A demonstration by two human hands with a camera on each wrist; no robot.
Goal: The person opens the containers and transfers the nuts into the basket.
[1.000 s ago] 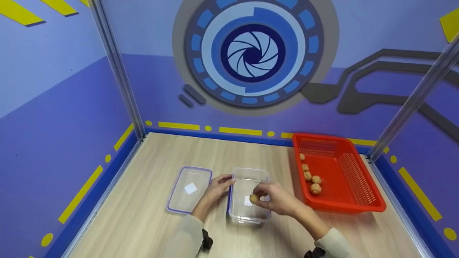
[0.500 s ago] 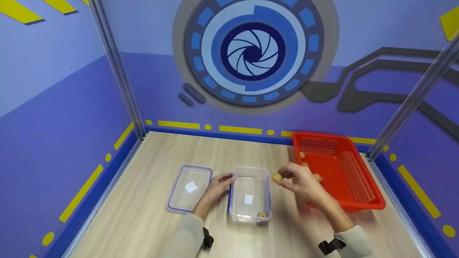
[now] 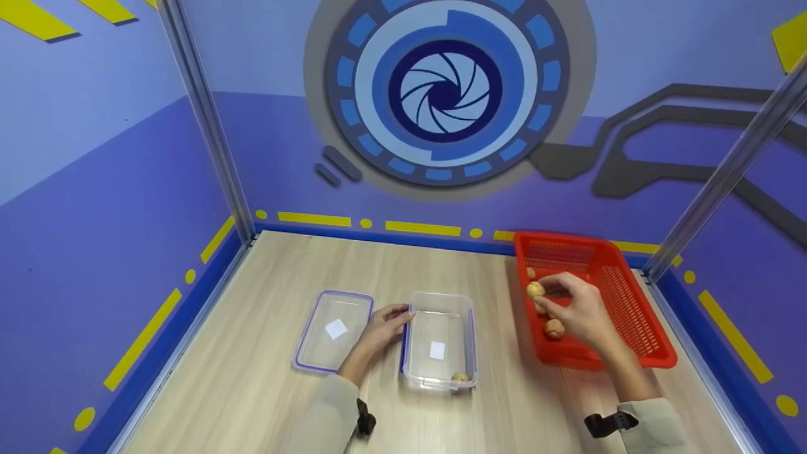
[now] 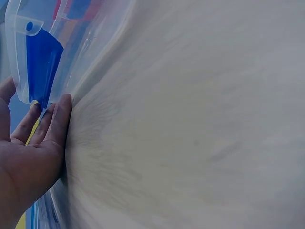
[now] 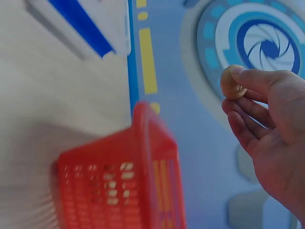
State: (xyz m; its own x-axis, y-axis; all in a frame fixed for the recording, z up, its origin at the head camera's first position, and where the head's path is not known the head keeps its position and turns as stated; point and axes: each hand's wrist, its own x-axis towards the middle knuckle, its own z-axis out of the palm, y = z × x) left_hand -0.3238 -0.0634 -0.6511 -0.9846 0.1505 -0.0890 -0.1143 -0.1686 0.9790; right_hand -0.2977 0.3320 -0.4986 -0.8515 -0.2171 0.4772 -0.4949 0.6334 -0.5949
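Note:
A walnut (image 3: 536, 289) is pinched between the thumb and fingertips of my right hand (image 3: 577, 309), over the left part of the red basket (image 3: 656, 360). In the right wrist view the same walnut (image 5: 232, 83) sits at the fingertips, above the basket's rim. Below the hand, several walnuts (image 3: 554, 328) lie along the basket's left side, partly hidden. My left hand (image 3: 381, 329) touches the left side of a clear plastic container (image 3: 435, 325); its fingers look straight in the left wrist view, near a blue clip (image 4: 44, 67). One walnut (image 3: 460, 378) lies in the container's near right corner.
A clear lid (image 3: 334, 302) with a purple-blue seal lies left of the container on the wooden table (image 3: 252, 353). Blue panels and metal posts (image 3: 217, 145) enclose the back and sides. The basket stands close to the back wall.
My right hand has carried the walnut from above the container rightward to above the basket. The left hand, container and lid have stayed in place.

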